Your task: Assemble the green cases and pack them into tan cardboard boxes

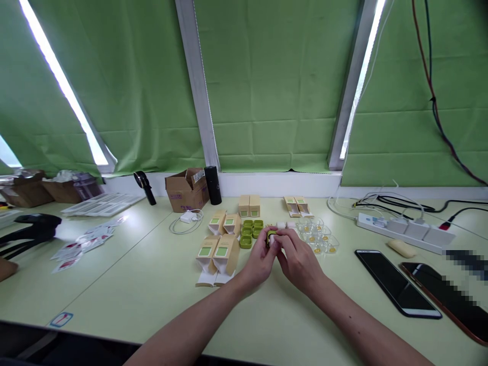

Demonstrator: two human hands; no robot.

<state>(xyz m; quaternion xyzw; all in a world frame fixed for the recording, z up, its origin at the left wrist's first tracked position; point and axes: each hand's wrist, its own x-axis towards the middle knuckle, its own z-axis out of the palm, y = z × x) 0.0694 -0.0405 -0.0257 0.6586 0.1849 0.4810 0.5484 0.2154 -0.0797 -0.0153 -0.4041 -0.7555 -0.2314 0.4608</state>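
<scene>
My left hand (258,262) is closed around a small green square case (271,234) above the table. My right hand (301,256) meets it there, its fingers pinched against the case. Something small and white shows between the fingertips; its kind is hidden. Just behind the left hand lie several green square trays (247,231) in rows. Clear plastic cups with yellow spots (316,236) are grouped right of my right hand. Small white cylinders (285,224) stand beyond the hands. Left of them, open kraft boxes with green labels (220,251) lie with flaps out.
Closed kraft boxes (249,206) and more open ones (297,207) are farther back. A cardboard box (186,189), a black cylinder (213,185) and a white cable (188,217) sit back left. Phones (396,282) and a power strip (406,233) lie right. A black-gloved hand (36,226) is far left.
</scene>
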